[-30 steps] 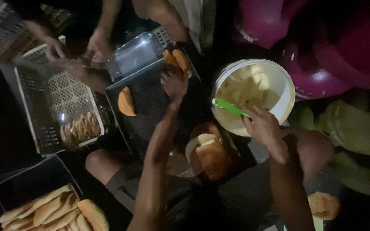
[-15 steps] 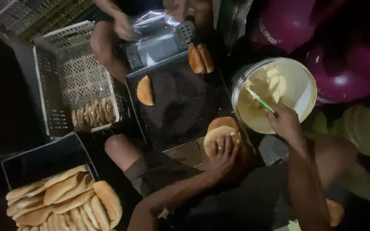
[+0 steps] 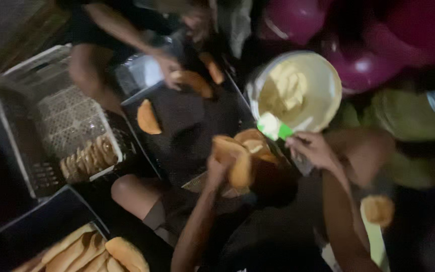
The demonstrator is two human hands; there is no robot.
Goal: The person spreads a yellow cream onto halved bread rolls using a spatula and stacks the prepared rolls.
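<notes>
My left hand (image 3: 218, 168) holds an opened golden bun (image 3: 235, 156), lifted and tilted, just above more buns (image 3: 255, 141) at the near edge of a dark tray (image 3: 187, 126). My right hand (image 3: 314, 150) grips a green spatula (image 3: 274, 127) whose blade, loaded with pale cream, sits between the bun and a white bucket of cream (image 3: 323, 80). One filled bun (image 3: 148, 117) lies on the dark tray.
Another person's hand (image 3: 169, 68) touches buns (image 3: 195, 81) at the tray's far end. A white plastic crate (image 3: 51, 111) with a row of small buns stands left. A dark tray of long buns (image 3: 91, 252) sits bottom left. Purple helmets (image 3: 353, 35) lie top right.
My left hand has lifted the bun off the pile and tilted it open. The spatula has come out of the bucket toward the bun with cream on it.
</notes>
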